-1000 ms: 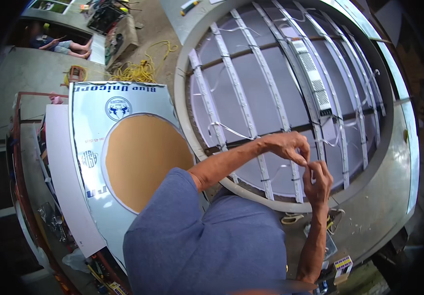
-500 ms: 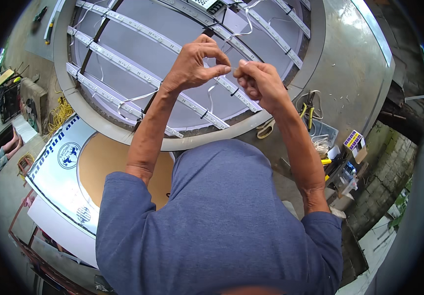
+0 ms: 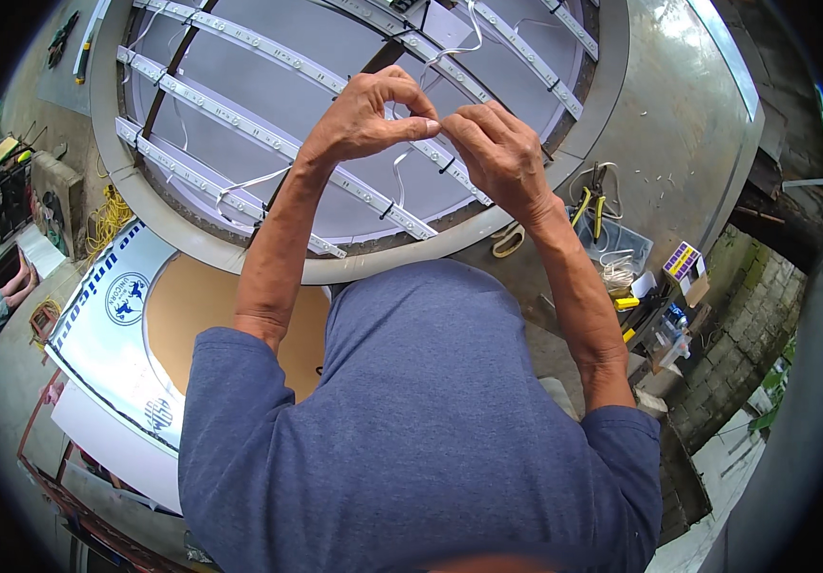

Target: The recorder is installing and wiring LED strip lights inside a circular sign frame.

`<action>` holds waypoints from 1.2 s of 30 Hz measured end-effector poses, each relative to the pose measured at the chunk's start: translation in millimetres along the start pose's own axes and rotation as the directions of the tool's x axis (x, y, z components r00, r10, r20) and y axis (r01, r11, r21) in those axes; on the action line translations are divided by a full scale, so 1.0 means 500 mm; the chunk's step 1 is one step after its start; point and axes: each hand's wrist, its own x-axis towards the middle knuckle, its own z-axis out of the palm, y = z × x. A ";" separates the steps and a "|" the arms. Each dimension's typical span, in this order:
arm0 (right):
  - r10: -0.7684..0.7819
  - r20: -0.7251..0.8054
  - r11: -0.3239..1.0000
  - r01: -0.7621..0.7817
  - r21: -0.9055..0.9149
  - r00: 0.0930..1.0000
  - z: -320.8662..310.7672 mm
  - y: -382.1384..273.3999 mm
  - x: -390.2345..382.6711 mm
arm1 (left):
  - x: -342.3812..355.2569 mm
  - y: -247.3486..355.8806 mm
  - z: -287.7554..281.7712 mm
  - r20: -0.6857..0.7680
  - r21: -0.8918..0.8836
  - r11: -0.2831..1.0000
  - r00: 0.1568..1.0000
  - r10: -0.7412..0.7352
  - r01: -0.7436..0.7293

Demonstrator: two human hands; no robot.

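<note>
i see my left hand and my right hand raised together over a large round sign frame, fingertips meeting at the middle. the fingers of both hands are pressed together, pinching a thin white wire between them; the wire runs up from the pinch toward the top of the frame, and another loop of it hangs down just below the hands. under the hands, white light strips lie in parallel rows across the pale back of the frame. to the right, on the grey bench, yellow-handled pliers lie near the frame's rim, beside a clear bag. at lower left, a white printed sign panel with a round brown cut-out lies just beside the frame.
</note>
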 end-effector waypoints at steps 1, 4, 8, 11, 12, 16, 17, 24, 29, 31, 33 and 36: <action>0.014 -0.003 0.999 -0.014 0.031 1.000 0.000 0.001 0.001 | 0.002 0.004 0.001 0.011 0.016 1.000 1.000 0.000 0.000; 0.098 -0.003 0.989 -0.097 0.113 0.995 -0.002 -0.006 0.003 | 0.003 0.003 0.001 0.032 0.112 0.993 0.999 0.027 -0.030; 0.407 0.097 0.861 -0.417 0.293 0.908 -0.008 -0.023 0.007 | 0.004 0.012 0.009 -0.021 0.236 0.961 0.988 0.151 -0.142; 0.659 0.288 0.567 -0.711 0.416 0.694 -0.004 -0.025 0.005 | 0.007 0.022 0.014 -0.079 0.313 0.935 0.977 0.200 -0.167; 0.707 0.340 0.466 -0.770 0.436 0.620 0.001 -0.020 0.001 | 0.007 0.024 0.019 -0.109 0.327 0.928 0.968 0.228 -0.181; 0.743 0.476 0.042 -0.743 0.668 0.470 0.009 -0.018 0.008 | 0.013 0.033 0.027 -0.144 0.358 0.911 0.952 0.272 -0.206; 0.743 0.534 -0.090 -0.731 0.676 0.403 0.009 -0.018 0.008 | 0.012 0.032 0.030 -0.157 0.372 0.905 0.946 0.283 -0.209; 0.653 0.732 -0.501 -0.612 0.611 0.197 0.018 -0.006 0.005 | 0.019 0.021 0.051 -0.210 0.499 0.829 0.893 0.399 -0.253; 0.544 0.822 -0.670 -0.504 0.545 0.167 0.014 -0.008 0.009 | 0.022 0.023 0.061 -0.247 0.525 0.818 0.877 0.413 -0.237; 0.498 0.843 -0.709 -0.465 0.531 0.203 0.002 -0.014 0.009 | 0.019 0.023 0.062 -0.267 0.471 0.854 0.887 0.378 -0.222; 0.724 0.606 -0.290 -0.652 0.700 0.329 -0.021 -0.030 0.019 | 0.012 0.027 0.061 -0.311 -0.085 0.995 0.947 -0.077 0.053; 0.804 0.210 0.319 -0.701 0.638 0.557 -0.011 -0.018 -0.001 | 0.006 -0.001 0.042 -0.242 -0.217 0.960 0.943 -0.230 0.179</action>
